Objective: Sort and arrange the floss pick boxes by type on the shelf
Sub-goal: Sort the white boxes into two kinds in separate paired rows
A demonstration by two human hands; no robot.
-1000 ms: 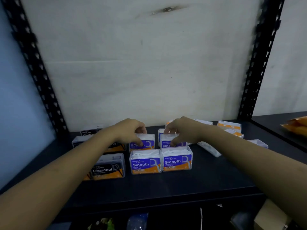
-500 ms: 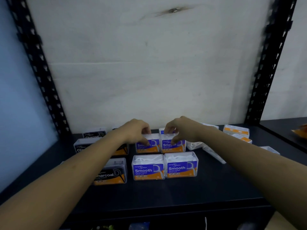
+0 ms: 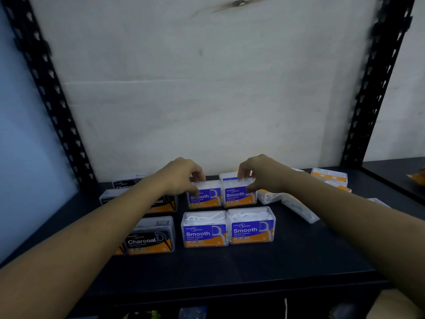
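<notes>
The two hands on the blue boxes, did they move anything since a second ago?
Barely. The left hand and right hand still grip the two back Smooth boxes, now pressed side by side. The front Smooth boxes and Charcoal boxes stayed put.

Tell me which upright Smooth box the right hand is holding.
The back-row right Smooth box, pinched by the right hand. Its neighbour is under the left hand; the front two are untouched.

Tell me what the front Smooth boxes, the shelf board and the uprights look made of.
Front Smooth boxes: clear, glossy hard plastic, since white picks show through above the printed label. Shelf board: dark and matte, perhaps laminate or painted metal; unclear. Uprights: black slotted angle posts, likely painted steel.
</notes>
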